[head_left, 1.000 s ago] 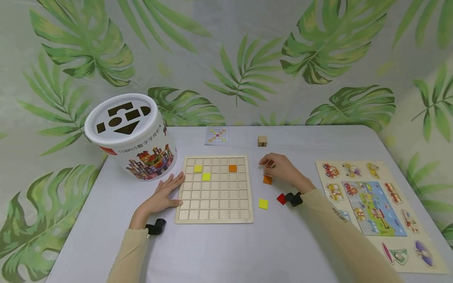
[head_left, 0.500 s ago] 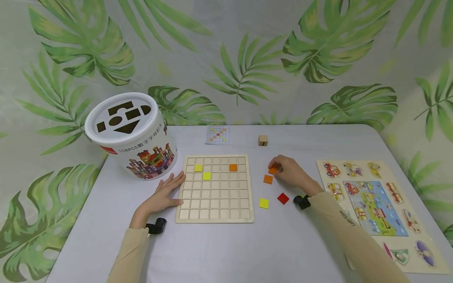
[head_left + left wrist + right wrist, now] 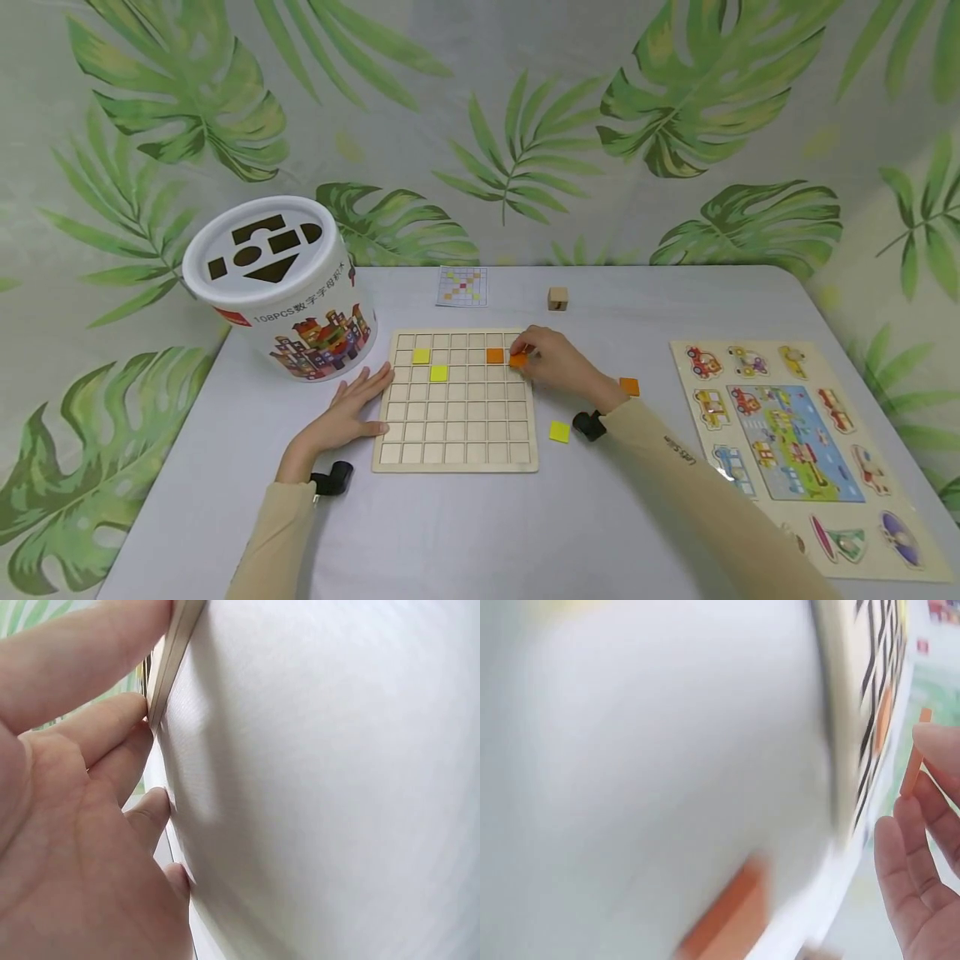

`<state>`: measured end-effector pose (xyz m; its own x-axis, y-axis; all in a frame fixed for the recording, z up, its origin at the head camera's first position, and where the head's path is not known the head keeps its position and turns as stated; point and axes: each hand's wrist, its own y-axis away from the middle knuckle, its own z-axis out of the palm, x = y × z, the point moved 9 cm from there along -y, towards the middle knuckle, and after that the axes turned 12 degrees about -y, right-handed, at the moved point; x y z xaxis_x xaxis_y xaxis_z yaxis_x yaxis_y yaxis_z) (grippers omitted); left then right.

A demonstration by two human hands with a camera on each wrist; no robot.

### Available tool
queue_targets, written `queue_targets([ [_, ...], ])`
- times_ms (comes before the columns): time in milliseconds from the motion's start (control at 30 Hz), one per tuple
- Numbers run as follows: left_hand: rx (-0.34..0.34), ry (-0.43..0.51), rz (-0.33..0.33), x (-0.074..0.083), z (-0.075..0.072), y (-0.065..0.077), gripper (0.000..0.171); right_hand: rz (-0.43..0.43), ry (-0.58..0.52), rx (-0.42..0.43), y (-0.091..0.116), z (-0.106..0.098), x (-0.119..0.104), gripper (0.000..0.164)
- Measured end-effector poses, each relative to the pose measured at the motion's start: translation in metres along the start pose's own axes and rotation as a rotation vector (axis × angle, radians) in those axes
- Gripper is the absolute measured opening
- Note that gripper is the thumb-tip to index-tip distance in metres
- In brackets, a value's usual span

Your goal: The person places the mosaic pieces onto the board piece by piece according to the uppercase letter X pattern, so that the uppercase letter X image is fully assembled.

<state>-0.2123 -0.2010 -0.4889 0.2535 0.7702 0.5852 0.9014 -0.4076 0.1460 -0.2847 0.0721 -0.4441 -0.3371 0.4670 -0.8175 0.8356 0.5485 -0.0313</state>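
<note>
In the head view my left hand (image 3: 341, 421) rests at the left edge of a wooden grid board (image 3: 455, 472), fingers spread and touching its rim. The left wrist view shows those fingertips against the board's side (image 3: 175, 656). My right hand (image 3: 562, 362) pinches an orange square tile (image 3: 915, 761) between thumb and fingers, above the board's upper right cells. Left of it, another orange tile (image 3: 495, 356) sits in a cell. Two yellow tiles, one upper (image 3: 422, 356) and one lower (image 3: 438, 373), lie in cells toward the upper left.
A loose yellow tile (image 3: 559, 431) lies right of the board, and an orange tile (image 3: 628, 386) beside my right wrist. Behind stand a pattern card (image 3: 462, 287) and a wooden cube (image 3: 557, 298). A white bucket (image 3: 315, 329) stands left, a picture puzzle (image 3: 802, 442) right.
My right hand picked up an orange tile from the table and carried it left over the board. The red tile is now hidden by the right arm. My left hand stays put.
</note>
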Motion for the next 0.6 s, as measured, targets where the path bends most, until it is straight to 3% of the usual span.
queue_targets([
  [200, 0.002, 0.007, 0.001, 0.001, 0.0, -0.001, 0.082, -0.1, 0.054, -0.077, -0.02, 0.035, -0.024, 0.019],
  [367, 0.0, 0.004, -0.001, 0.001, 0.0, -0.001, 0.082, -0.087, 0.094, -0.12, -0.03, 0.052, -0.029, 0.018],
  [600, 0.006, -0.001, 0.005, 0.0, 0.0, -0.001, 0.082, -0.073, 0.106, -0.124, -0.033, 0.058, -0.032, 0.021],
])
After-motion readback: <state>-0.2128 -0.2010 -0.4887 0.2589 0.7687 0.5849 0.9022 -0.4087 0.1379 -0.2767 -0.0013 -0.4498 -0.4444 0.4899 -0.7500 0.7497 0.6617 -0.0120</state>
